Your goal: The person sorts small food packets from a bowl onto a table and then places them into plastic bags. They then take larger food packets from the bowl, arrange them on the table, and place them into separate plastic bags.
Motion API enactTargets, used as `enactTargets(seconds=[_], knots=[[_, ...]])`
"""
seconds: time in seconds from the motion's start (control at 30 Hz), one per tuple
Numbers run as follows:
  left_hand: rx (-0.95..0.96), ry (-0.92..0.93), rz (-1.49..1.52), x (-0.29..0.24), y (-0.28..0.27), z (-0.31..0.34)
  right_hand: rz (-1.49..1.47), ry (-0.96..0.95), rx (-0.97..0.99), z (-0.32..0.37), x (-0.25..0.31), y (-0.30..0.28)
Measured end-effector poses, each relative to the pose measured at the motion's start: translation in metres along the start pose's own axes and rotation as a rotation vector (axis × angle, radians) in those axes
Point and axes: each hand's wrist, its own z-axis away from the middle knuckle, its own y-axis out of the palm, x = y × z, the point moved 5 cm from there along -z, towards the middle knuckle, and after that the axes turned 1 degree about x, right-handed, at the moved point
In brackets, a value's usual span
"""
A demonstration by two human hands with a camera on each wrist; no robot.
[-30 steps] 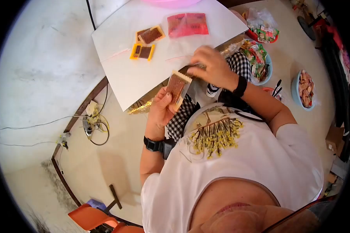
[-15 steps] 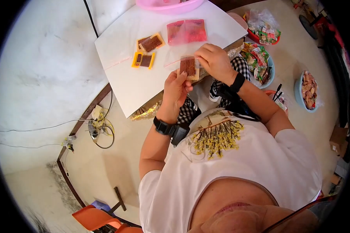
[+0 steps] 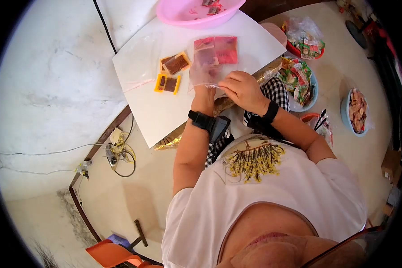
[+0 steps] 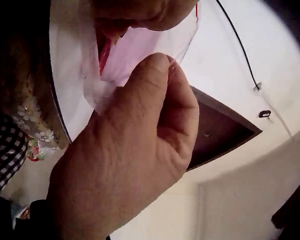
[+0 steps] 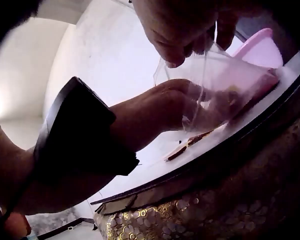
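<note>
A clear zip bag [image 3: 200,79] lies on the white table, bright red at its far end [image 3: 228,50]. My left hand [image 3: 205,90] reaches inside it, its fingers seen through the film. Past those fingertips is a wrapped brown snack bar [image 3: 204,56], partly hidden by the film and held by the left hand. My right hand [image 3: 245,91] pinches the edge of the bag's mouth between thumb and fingers; the left wrist view shows this right-hand pinch [image 4: 157,75] up close. Left of the bag lie several more wrapped brown bars [image 3: 176,63], one in a yellow-edged wrapper [image 3: 167,83].
Another clear bag [image 3: 140,67] lies flat at the table's left. A pink basin [image 3: 201,20] stands at the far edge, with a few packets inside. On the floor to the right are blue basins [image 3: 315,91] [image 3: 345,111] and a red one [image 3: 319,54], filled with packets.
The left hand has carried the snack bar forward from near the table edge into the bag. The right hand has come to the bag's mouth and grips its edge.
</note>
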Motion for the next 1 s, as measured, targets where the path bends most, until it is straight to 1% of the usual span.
enactTargets(seconds=[0.07,0.17,0.27,0.3,0.37,0.47,0.5,0.57,0.67,0.77,0.8,0.87,0.93,1.0], knots=[[-0.007,0.066,0.025,-0.007,0.003,-0.001,-0.004,-0.002,0.008,0.0,0.0,0.002],[-0.139,-0.074,0.228,0.0,-0.003,0.019,-0.011,0.004,0.028,0.002,0.0,0.002],[-0.061,-0.223,0.373,0.024,-0.019,0.025,-0.024,-0.002,0.029,0.003,0.001,0.002],[-0.079,-0.228,0.311,0.03,-0.025,0.025,-0.031,0.001,0.033,0.002,0.002,0.002],[-0.115,-0.24,0.186,0.023,-0.016,0.027,-0.036,-0.001,0.033,0.003,0.003,0.002],[-0.079,-0.19,0.231,0.01,-0.005,0.017,-0.038,-0.007,0.027,0.004,0.001,0.003],[-0.056,-0.177,0.286,0.006,0.004,0.012,-0.046,-0.002,0.029,0.004,0.001,0.003],[-0.013,-0.151,0.395,-0.022,0.041,0.006,-0.061,0.014,0.031,0.004,-0.001,0.003],[0.058,0.064,-0.083,0.009,-0.005,-0.008,-0.079,0.047,0.04,0.005,-0.005,0.004],[0.049,-0.043,0.098,0.017,-0.022,-0.003,-0.086,0.067,0.048,0.004,-0.008,0.005],[0.099,-0.047,-0.049,0.015,-0.025,0.006,-0.085,0.069,0.045,0.003,-0.009,0.004],[0.204,-0.059,-0.346,-0.023,-0.01,0.051,-0.08,0.078,0.031,-0.001,-0.006,0.001],[0.256,-0.403,-0.343,-0.055,-0.009,0.09,-0.082,0.075,0.043,-0.001,-0.008,0.0],[0.519,-0.61,-0.55,-0.087,-0.03,0.103,-0.09,0.069,0.053,-0.002,-0.01,-0.001]])
